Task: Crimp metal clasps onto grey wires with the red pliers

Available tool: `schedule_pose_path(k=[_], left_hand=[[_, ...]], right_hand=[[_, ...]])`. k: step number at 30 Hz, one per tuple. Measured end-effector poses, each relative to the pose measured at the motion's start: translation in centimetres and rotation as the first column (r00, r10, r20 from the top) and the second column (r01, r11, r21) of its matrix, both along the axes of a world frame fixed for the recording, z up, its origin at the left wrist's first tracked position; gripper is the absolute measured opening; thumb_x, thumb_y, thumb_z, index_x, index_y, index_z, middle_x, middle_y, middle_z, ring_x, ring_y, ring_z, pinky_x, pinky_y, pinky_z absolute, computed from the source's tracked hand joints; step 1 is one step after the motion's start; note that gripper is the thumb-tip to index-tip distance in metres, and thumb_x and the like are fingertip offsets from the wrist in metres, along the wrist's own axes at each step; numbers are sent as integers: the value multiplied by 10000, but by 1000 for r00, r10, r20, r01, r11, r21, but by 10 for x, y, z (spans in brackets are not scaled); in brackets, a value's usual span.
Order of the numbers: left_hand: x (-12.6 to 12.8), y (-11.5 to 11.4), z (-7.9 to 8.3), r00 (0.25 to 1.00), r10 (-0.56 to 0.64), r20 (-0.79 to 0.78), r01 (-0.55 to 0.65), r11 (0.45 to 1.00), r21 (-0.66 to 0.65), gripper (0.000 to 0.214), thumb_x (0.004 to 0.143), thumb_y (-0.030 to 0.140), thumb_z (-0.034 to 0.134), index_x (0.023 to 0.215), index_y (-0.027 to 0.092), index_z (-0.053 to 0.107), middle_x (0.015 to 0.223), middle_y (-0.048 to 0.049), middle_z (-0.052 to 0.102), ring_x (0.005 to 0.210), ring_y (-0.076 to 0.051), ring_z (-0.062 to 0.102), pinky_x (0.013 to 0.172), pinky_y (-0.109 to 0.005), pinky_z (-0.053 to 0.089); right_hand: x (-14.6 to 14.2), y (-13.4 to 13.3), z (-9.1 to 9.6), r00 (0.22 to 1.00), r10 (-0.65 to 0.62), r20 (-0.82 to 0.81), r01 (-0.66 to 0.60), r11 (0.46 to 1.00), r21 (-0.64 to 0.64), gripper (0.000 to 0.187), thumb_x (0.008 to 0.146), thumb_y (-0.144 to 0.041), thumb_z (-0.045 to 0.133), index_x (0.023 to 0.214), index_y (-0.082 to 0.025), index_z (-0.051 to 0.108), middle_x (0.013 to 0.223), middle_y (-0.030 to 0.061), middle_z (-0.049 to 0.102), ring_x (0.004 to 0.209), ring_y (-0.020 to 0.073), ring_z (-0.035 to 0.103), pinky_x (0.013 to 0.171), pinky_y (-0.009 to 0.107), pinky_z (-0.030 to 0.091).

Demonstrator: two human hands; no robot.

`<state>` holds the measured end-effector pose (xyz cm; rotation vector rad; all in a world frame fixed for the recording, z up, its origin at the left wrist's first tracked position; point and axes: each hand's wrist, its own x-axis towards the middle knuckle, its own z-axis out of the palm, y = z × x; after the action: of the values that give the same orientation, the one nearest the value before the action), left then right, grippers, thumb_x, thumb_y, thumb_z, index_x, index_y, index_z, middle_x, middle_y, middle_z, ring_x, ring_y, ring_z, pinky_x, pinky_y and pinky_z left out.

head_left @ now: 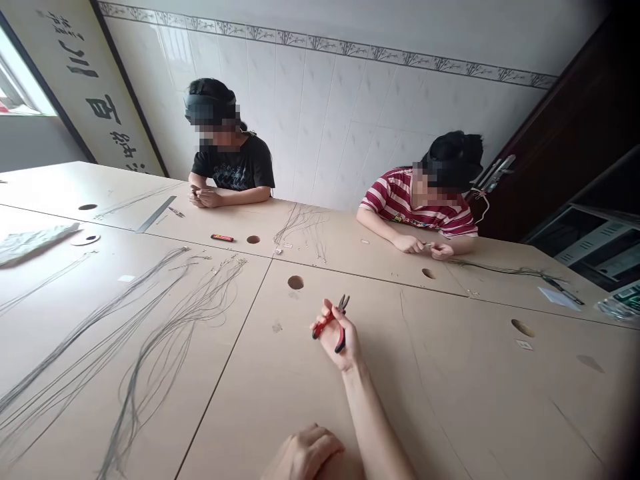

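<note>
My right hand (341, 340) is raised over the table, palm turned up. Its fingers are closed around red-handled pliers with black ends (327, 325), and the jaws point up and away from me, slightly apart. My left hand (306, 455) rests at the near edge of the view, back upward and fingers curled in; nothing shows in it. To the left lie long bundles of thin dark cord (145, 353), with small metal fittings at the far ends. A single cord (415, 353) runs along the table right of my right forearm.
Two people sit across the wooden table (260, 373), hands together. The one on the right works on a small piece with cords. Round holes (295, 283) pierce the tabletop. A red-and-black cutter (222, 237), a metal ruler (156, 214) and a cloth (35, 245) lie to the left.
</note>
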<state>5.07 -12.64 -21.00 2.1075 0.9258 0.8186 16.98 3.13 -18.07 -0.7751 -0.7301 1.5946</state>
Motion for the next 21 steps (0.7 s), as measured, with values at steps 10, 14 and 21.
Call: schedule_pose_path(k=[10, 14, 21], left_hand=[[-174, 67, 109, 816, 430, -386, -502, 859, -105, 235, 898, 388, 556, 998, 246, 714, 1017, -23, 740, 926, -206, 674, 830, -292, 530], [-259, 167, 123, 606, 621, -497, -739, 670, -64, 205, 889, 330, 619, 879, 139, 691, 918, -50, 716, 888, -214, 665, 793, -331, 536], [-278, 252, 83, 458, 707, -540, -849, 527, -30, 280, 929, 324, 602, 1135, 135, 616, 1111, -77, 646, 939, -206, 649, 799, -394, 563]], right_hand=[[-1, -8, -21, 910, 83, -406, -135, 986, -101, 126, 771, -269, 716, 887, -254, 669, 725, -55, 545, 623, 99, 508, 710, 309, 488], [1, -6, -21, 900, 101, -424, -170, 977, -127, 139, 762, -241, 720, 895, -234, 680, 709, -52, 553, 617, 102, 517, 714, 319, 492], [3, -5, -22, 891, 113, -439, -198, 969, -151, 123, 777, -239, 714, 895, -228, 678, 707, -54, 540, 623, 93, 510, 708, 307, 492]])
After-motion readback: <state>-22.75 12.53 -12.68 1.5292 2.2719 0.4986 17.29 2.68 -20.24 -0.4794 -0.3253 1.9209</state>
